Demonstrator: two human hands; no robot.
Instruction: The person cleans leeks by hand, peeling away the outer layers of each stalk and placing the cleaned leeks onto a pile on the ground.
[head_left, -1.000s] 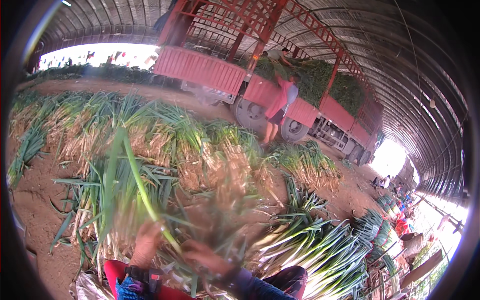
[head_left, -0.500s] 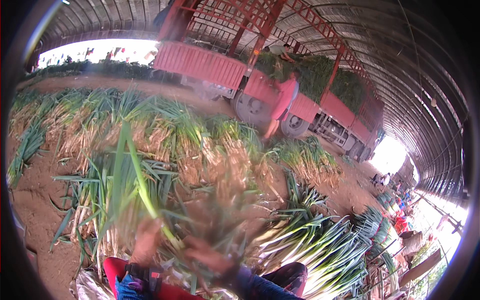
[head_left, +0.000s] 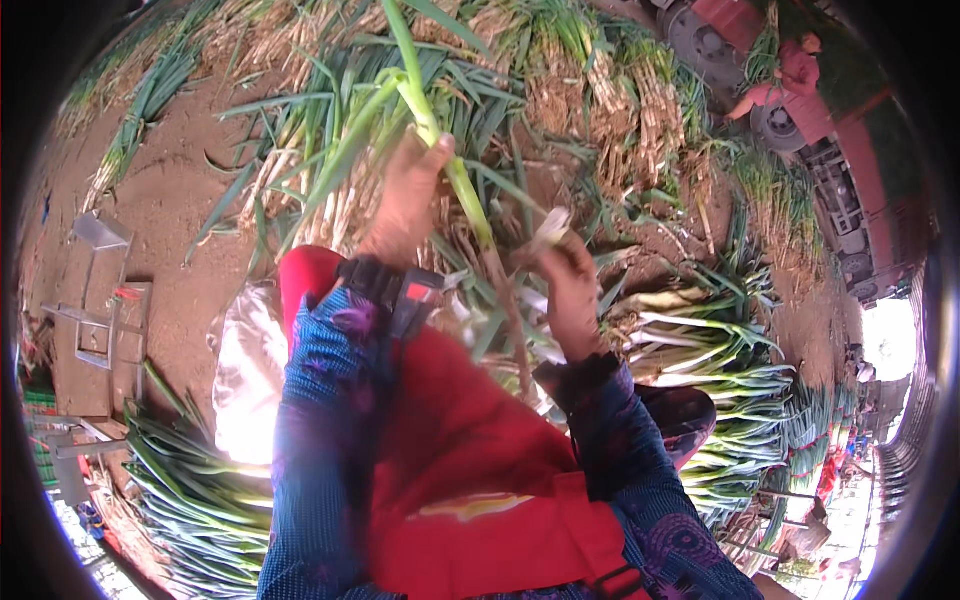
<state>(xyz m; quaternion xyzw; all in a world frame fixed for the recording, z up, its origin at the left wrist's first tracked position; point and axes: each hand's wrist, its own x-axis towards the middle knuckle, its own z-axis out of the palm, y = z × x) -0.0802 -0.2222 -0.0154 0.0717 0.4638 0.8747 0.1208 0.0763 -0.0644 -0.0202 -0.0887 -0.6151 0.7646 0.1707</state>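
Closed round the stalk of a large green onion (head_left: 465,185), my left hand (head_left: 405,205) holds it slanted, green leaves up and its dull brownish lower end toward my lap. To the right of the stalk, my right hand (head_left: 572,295) is closed, with a pale onion leaf (head_left: 552,226) pinched between thumb and fingers. Right behind my hands lie untrimmed green onions (head_left: 345,130) with brown, dirty stems. Cleaned white-stemmed green onions (head_left: 710,385) are stacked by my right knee. A red apron (head_left: 480,460) covers my lap.
A white plastic sack (head_left: 248,360) lies by my left leg, with more green onions (head_left: 195,490) behind it. A metal frame (head_left: 105,320) stands on the soil at left. Onion bundles spread ahead. A person in red (head_left: 800,75) is beside a red truck (head_left: 865,170).
My view has tipped down toward my lap. My hands, blurred before and close together on the stalk, are now apart, the right one with a pale leaf in its fingers.
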